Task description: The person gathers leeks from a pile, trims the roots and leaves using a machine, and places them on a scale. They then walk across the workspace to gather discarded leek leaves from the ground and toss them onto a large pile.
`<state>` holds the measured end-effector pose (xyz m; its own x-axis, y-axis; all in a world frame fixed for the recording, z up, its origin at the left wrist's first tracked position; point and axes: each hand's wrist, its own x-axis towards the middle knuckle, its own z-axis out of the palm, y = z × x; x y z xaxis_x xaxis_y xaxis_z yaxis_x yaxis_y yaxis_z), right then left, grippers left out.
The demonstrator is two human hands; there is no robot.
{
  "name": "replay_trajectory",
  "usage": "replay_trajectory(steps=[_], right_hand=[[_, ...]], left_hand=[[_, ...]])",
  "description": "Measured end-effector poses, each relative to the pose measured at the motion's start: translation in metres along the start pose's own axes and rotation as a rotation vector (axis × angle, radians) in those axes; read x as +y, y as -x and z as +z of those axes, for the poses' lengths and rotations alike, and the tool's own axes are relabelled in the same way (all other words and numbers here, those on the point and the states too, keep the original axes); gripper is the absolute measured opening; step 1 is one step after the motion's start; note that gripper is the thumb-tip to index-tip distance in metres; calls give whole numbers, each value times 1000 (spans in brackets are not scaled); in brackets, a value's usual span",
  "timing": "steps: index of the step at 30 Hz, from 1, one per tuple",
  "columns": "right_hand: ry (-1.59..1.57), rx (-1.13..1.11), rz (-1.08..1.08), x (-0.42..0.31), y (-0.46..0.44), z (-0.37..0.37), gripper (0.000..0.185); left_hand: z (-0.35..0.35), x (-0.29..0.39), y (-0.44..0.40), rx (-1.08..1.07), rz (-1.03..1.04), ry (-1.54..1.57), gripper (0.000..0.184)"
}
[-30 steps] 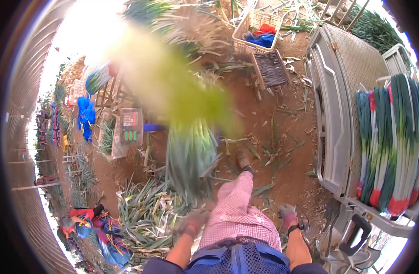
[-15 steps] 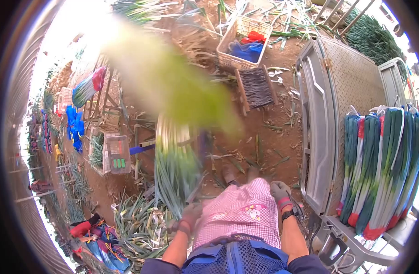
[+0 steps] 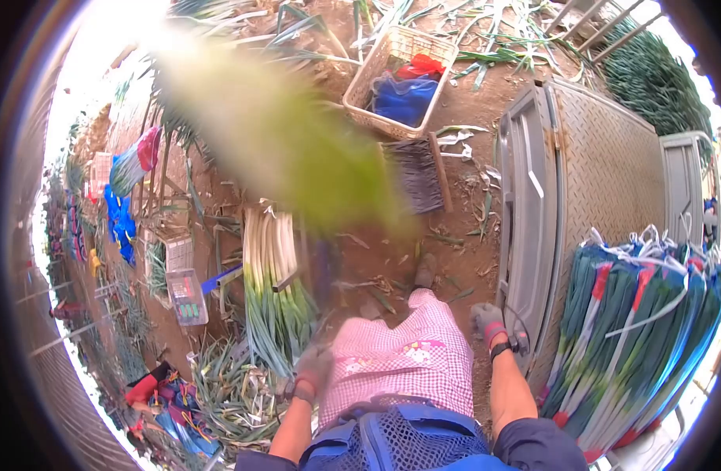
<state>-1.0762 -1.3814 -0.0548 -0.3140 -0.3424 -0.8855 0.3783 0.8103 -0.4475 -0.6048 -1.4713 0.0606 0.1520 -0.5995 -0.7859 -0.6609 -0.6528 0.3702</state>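
Observation:
My left hand (image 3: 312, 369), in a grey glove with a reddish cuff, hangs beside the pink checked apron (image 3: 400, 353). Motion smears its fingers. Close to it lies a bundle of leeks (image 3: 278, 298), white ends away from me, on a stand. On the other side, my right hand (image 3: 488, 320), gloved alike, hangs by the grey truck side panel (image 3: 525, 204). Its fingers look loosely curled, and nothing shows in them. A dark strap circles that wrist. Tied leek bundles (image 3: 627, 337) with red and white wrappings lie on the truck at the right.
A cream plastic crate (image 3: 360, 98) holds blue and red bags. Before it stands a low woven stool (image 3: 419, 177). Loose leek leaves (image 3: 235, 392) pile up at lower left, near another person (image 3: 168, 400). A blurred pale-green shape (image 3: 298, 149) covers part of the view.
My view has moved forward, bringing the tied leek bundles on the truck nearer. The crate and stool sit further left and lower. My feet have stepped; both hands remain at my sides.

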Motion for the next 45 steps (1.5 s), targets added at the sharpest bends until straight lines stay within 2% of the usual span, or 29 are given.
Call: replay_trajectory(steps=[2, 6, 9, 14, 16, 18, 20, 23, 26, 29, 31, 32, 35, 36, 38, 39, 41, 43, 45], right_hand=[[99, -75, -83, -26, -47, -7, 4], [182, -6, -190, -133, -52, 21, 11], [194, -26, -132, -189, -44, 49, 16], [361, -27, -126, -202, -63, 88, 18], [424, 16, -117, -195, -65, 104, 18], [406, 9, -13, -202, -58, 129, 19], [344, -14, 69, -203, -67, 147, 21], [561, -30, -101, -235, -73, 184, 24], [611, -75, -170, -307, -67, 238, 29], [670, -84, -205, -345, -99, 267, 29], [861, -46, -248, -378, -115, 290, 29], [953, -24, -281, -395, -131, 303, 28], [1079, -70, -477, -420, -202, 327, 29], [1154, -64, -481, -426, -230, 336, 32], [1198, -55, -503, -444, -274, 362, 33], [1260, -71, -573, -473, -256, 393, 33], [1290, -68, -570, -488, -278, 412, 34], [1224, -48, -448, -463, -363, 411, 34], [1253, 40, -494, -468, -384, 424, 34]], left_hand=[[-3, 40, 2, 100, 81, -145, 32], [-17, 84, -12, 53, 20, 18, 37], [-18, 52, -52, 11, -83, 132, 38], [-44, 69, -114, 30, 7, 14, 28], [-61, 68, -169, -14, -48, 140, 26], [-74, 68, -196, -60, -67, 304, 23], [-93, 89, -216, -103, 9, 412, 22], [-100, 84, -251, -119, 135, 319, 22], [-96, 74, -274, -118, 197, 137, 23], [-102, 116, -270, -96, 0, 128, 23], [-132, 181, -263, -144, -70, -15, 24], [-112, 147, -277, -88, 58, -144, 28], [-93, 144, -295, -92, 52, 4, 28], [-101, 176, -295, -93, 14, -56, 28], [-99, 192, -310, -90, -16, -103, 31], [-94, 201, -320, -74, -32, -116, 33], [-82, 218, -330, -64, -112, -148, 28], [-68, 229, -332, -41, -223, -191, 26], [-58, 233, -339, 36, -189, -212, 21]])
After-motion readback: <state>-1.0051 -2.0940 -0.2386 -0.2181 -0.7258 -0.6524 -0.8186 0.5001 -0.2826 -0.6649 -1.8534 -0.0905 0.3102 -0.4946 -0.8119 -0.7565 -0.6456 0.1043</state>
